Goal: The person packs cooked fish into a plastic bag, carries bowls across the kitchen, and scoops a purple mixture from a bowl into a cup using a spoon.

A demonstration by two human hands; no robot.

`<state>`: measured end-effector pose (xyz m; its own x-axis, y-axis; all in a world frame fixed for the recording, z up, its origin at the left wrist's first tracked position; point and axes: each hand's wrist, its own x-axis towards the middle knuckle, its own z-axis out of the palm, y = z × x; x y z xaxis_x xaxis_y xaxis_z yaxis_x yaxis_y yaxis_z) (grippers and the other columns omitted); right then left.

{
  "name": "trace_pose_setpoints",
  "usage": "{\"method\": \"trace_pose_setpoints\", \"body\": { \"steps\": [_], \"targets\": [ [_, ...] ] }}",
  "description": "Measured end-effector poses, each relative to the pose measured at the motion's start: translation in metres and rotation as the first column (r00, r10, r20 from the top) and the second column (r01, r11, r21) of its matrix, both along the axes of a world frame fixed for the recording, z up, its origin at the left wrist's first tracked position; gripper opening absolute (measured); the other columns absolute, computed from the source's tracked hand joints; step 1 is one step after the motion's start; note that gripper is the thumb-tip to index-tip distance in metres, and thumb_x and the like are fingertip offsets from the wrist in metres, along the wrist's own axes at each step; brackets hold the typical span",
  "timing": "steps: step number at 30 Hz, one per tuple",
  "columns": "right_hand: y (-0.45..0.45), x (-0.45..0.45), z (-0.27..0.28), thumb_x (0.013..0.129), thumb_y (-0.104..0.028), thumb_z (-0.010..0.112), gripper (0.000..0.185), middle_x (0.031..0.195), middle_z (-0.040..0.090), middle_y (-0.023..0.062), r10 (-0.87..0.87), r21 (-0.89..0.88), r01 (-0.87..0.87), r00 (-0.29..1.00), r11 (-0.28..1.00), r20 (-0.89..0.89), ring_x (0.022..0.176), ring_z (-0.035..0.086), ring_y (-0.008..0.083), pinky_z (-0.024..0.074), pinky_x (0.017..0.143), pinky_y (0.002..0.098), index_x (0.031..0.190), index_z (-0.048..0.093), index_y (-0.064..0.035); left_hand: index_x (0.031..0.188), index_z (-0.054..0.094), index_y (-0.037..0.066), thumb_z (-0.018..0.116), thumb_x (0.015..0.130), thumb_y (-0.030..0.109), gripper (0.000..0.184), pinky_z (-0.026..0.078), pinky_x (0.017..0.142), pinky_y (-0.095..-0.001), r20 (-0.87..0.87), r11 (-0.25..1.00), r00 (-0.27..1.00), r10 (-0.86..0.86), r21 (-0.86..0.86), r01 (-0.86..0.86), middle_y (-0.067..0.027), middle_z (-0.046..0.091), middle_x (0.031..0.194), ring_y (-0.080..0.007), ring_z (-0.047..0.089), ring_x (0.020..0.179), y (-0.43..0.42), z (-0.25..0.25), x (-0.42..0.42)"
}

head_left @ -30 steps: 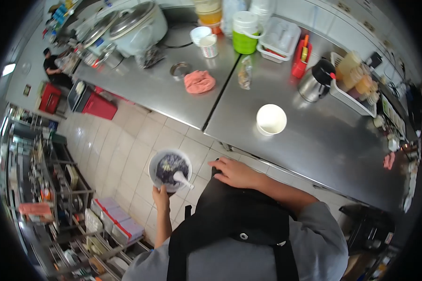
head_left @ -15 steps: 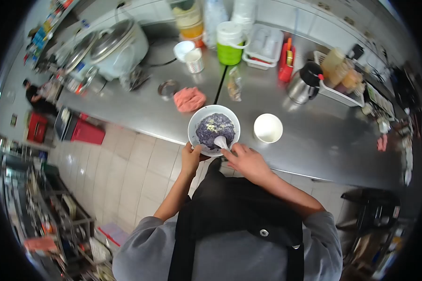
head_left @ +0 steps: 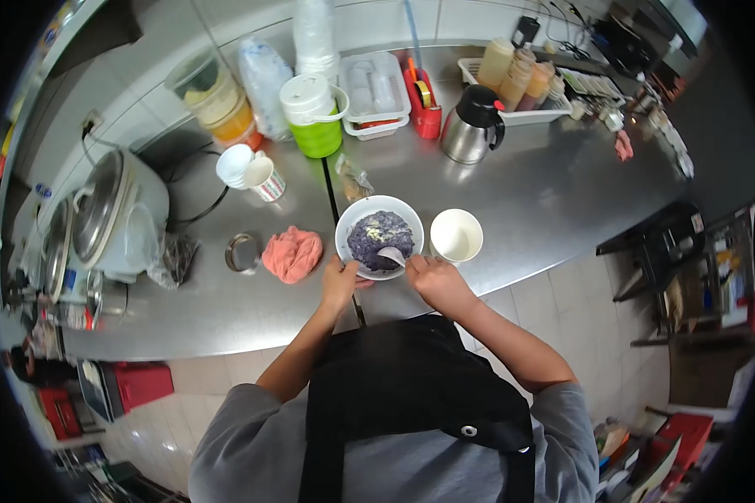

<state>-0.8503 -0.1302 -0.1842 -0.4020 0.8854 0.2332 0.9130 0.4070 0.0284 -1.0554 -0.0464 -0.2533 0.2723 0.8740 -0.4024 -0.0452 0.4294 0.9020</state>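
A white bowl [head_left: 341, 220] holds a thick purple mash [head_left: 369, 241] with pale yellow bits on top. At its lower left rim, my left hand [head_left: 340, 281] is wrapped round the bowl, some fingers beneath it. My right hand [head_left: 432, 278] grips the handle of a white spoon [head_left: 392, 254], whose head rests in the mash. Just right of the bowl stands a white paper cup [head_left: 457, 235], wide and open at the top. A crumpled pink cloth [head_left: 293, 254] lies to the left, beside a round metal ring or dish [head_left: 242, 253].
Rice cookers [head_left: 113, 214] stand on the left of the steel counter [head_left: 545, 193]. Along the back are a green-and-white bucket [head_left: 312, 117], a red tape dispenser [head_left: 424, 101], a steel thermos jug [head_left: 470, 126] and a basket of sauce bottles [head_left: 516, 80]. A small plastic bag [head_left: 354, 178] lies behind the bowl.
My view has turned and moved closer to the counter. The bowl, held in my left hand, is now nearer the paper cup, and the spoon lies at a lower slant.
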Motion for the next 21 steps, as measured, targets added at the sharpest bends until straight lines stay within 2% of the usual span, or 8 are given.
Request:
{"method": "trace_pose_setpoints", "body": {
  "steps": [3,5,7,10,15,17,19,21],
  "targets": [
    [0.005,0.0,0.019,0.072,-0.006,0.056,0.006,0.075,0.055,0.0086,-0.081,0.045,0.087,0.987,0.995,-0.136,0.067,0.062,0.0218,0.0522,0.062,0.0315,0.077,0.056,-0.0031,0.127,0.032,-0.007,0.05,0.093,0.012,0.043,0.059,0.075,-0.0391,0.093,0.979,0.982,-0.165,-0.105,0.174,-0.0241,0.056,0.112,-0.0321,0.066,0.09,0.012,0.0,-0.007],
    [0.013,0.003,0.03,0.075,-0.008,0.058,0.006,0.075,0.056,0.0081,-0.183,0.04,0.19,0.973,0.981,-0.137,0.065,0.063,0.0225,0.0521,0.059,0.0321,0.079,0.057,-0.0033,0.131,0.026,-0.004,0.052,0.094,0.014,0.049,0.057,0.081,-0.0409,0.164,0.945,0.951,-0.263,-0.152,0.288,-0.0247,0.054,0.116,-0.0326,0.065,0.095,0.014,0.004,-0.01],
    [0.022,0.007,0.029,0.078,-0.01,0.06,0.006,0.07,0.057,0.0076,-0.316,0.046,0.327,0.935,0.944,-0.159,0.058,0.063,0.0242,0.0511,0.053,0.0331,0.078,0.058,-0.0042,0.139,0.013,0.004,0.055,0.094,0.018,0.063,0.051,0.091,-0.0457,0.284,0.918,0.9,-0.332,-0.122,0.377,-0.0238,0.048,0.126,-0.0344,0.06,0.107,0.016,0.012,-0.016],
    [0.039,0.013,0.019,0.078,-0.01,0.059,0.006,0.071,0.058,0.0085,-0.364,0.061,0.37,0.927,0.927,-0.087,0.059,0.063,0.0245,0.0513,0.053,0.0334,0.077,0.057,-0.0051,0.141,0.009,0.013,0.05,0.097,0.022,0.061,0.044,0.099,-0.0478,0.438,0.843,0.802,-0.407,-0.157,0.514,-0.021,0.038,0.138,-0.0351,0.051,0.12,0.022,0.01,-0.018],
    [0.046,0.01,-0.005,0.081,-0.011,0.059,0.006,0.072,0.06,0.0101,-0.367,0.05,0.371,0.927,0.927,-0.081,0.06,0.064,0.027,0.0512,0.055,0.0364,0.078,0.058,-0.0051,0.14,0.015,0.014,0.049,0.096,0.018,0.056,0.041,0.102,-0.05,0.62,0.802,0.718,-0.315,-0.231,0.551,-0.0177,0.038,0.138,-0.0366,0.046,0.124,0.026,-0.011,-0.01],
    [0.041,0.002,-0.013,0.08,-0.01,0.057,0.005,0.073,0.062,0.0119,-0.426,-0.053,0.429,0.861,0.902,-0.277,0.06,0.064,0.0282,0.0509,0.054,0.0402,0.079,0.059,-0.0056,0.139,0.018,0.014,0.049,0.095,0.016,0.055,0.042,0.103,-0.0499,0.672,0.793,0.697,-0.25,-0.271,0.546,-0.0167,0.039,0.138,-0.0365,0.045,0.125,0.029,-0.018,-0.004],
    [0.035,-0.006,-0.015,0.082,-0.012,0.057,0.008,0.072,0.062,0.0125,-0.456,-0.059,0.465,0.823,0.883,-0.339,0.06,0.064,0.0291,0.0503,0.054,0.0407,0.079,0.059,-0.005,0.136,0.023,0.013,0.048,0.091,0.01,0.052,0.042,0.103,-0.0502,0.632,0.827,0.737,-0.24,-0.263,0.496,-0.016,0.04,0.136,-0.0356,0.047,0.123,0.034,-0.023,0.001],
    [0.033,-0.013,-0.015,0.085,-0.016,0.059,0.015,0.07,0.062,0.0138,-0.488,-0.082,0.504,0.762,0.86,-0.425,0.06,0.063,0.0311,0.0494,0.053,0.0413,0.077,0.059,-0.0037,0.139,0.019,0.016,0.047,0.09,0.009,0.057,0.043,0.101,-0.051,0.618,0.828,0.749,-0.237,-0.274,0.489,-0.0159,0.04,0.136,-0.0346,0.049,0.121,0.037,-0.026,0.004]
  ]
}}
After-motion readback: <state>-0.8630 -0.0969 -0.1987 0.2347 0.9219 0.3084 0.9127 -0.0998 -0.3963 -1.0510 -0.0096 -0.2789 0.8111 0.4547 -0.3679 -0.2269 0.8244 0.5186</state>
